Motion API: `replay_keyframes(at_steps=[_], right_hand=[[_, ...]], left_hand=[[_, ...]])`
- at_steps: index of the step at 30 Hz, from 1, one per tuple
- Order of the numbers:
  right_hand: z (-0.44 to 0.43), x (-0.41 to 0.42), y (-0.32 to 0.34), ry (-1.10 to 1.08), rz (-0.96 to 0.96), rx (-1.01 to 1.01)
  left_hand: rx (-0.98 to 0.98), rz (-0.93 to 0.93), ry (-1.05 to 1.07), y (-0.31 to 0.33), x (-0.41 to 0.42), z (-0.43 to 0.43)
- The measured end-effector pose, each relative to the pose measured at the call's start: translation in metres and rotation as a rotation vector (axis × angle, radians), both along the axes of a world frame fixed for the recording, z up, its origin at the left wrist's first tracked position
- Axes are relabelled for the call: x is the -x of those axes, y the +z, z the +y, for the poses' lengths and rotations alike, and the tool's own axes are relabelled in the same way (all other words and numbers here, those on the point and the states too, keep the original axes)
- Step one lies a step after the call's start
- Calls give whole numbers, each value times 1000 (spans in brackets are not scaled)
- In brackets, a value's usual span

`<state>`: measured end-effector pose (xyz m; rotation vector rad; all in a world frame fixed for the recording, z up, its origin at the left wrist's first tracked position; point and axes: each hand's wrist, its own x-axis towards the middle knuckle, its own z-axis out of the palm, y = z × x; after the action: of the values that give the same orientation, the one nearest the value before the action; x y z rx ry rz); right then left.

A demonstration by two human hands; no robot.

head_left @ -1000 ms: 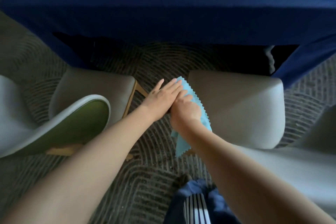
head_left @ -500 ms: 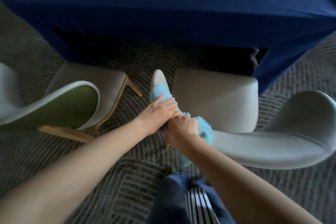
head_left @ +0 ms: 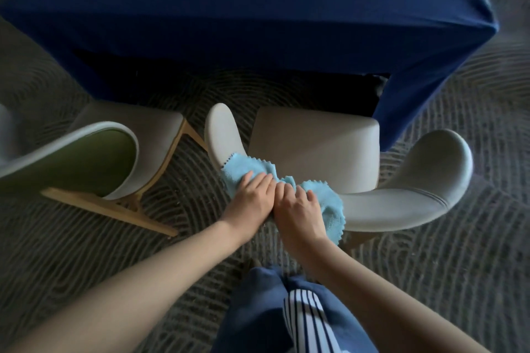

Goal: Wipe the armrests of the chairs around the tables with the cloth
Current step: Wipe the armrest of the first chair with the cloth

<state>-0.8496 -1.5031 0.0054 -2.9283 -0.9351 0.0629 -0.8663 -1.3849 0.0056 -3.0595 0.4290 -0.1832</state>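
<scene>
A light blue cloth (head_left: 245, 167) with zigzag edges lies over the left armrest (head_left: 222, 132) of a grey chair (head_left: 315, 146) in front of me. My left hand (head_left: 249, 199) presses down on the cloth with its fingers curled over it. Right beside it, touching it, my right hand (head_left: 298, 209) also lies on the cloth, fingers bent over the fabric where the armrest meets the curved backrest (head_left: 401, 198). The armrest's far tip shows bare beyond the cloth.
A table under a dark blue cloth (head_left: 243, 8) stands just beyond the chairs. A second grey chair with a green back (head_left: 66, 163) and wooden legs stands at the left. Patterned grey carpet (head_left: 444, 266) covers the floor. My blue trouser leg (head_left: 286, 309) is at the bottom.
Both hands have slid back along the armrest toward me with the cloth, baring the armrest's far tip. The view has swung left, so the chair's backrest shows at the right.
</scene>
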Motion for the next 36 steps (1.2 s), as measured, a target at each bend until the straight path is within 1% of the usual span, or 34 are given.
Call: replay_keyframes(at_steps=[5,9,20,30,36], right_hand=[[-48,-4,-3,52,-69,-79],[-90,-13,-10,95,-72,-79],[-172,-45,-13,264,-113,-198],[-245,-99,-24,432,-268,-176],[-272,-130,-22,536,-236,-157]], left_hand=[[28,-33,88,-3,3,-47],[51,-65,123,-8,1,-85],[21,-71,183,-18,-16,-161],[56,39,269,-11,-49,-236],[54,179,319,-5,-70,-267]])
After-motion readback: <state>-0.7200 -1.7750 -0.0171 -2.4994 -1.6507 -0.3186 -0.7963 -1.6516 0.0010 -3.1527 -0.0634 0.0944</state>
